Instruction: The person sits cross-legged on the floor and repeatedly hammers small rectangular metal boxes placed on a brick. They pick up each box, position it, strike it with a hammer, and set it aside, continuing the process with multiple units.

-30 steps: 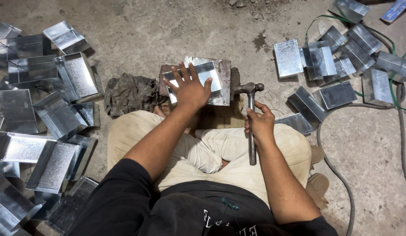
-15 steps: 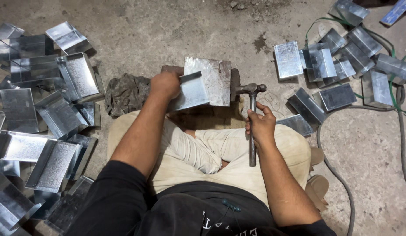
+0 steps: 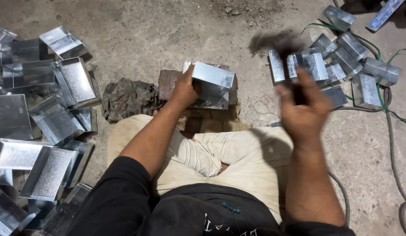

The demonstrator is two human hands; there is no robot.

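I sit on the concrete floor with my legs folded. My left hand (image 3: 184,91) grips a folded sheet-metal piece (image 3: 211,81) and holds it tilted on a dark metal block (image 3: 169,81) in front of me. My right hand (image 3: 302,107) is raised to the right of the piece and is shut on a hammer (image 3: 279,43), whose blurred head is up above the hand.
A heap of folded metal trays (image 3: 45,122) lies at my left. More folded pieces (image 3: 338,61) lie at the upper right, with a green cable (image 3: 388,111) and a grey cable (image 3: 397,175) running past them. A dark rag (image 3: 128,98) lies left of the block.
My right hand has swung the hammer up from beside the block into the air. My left hand has turned the metal piece onto its edge on the block.
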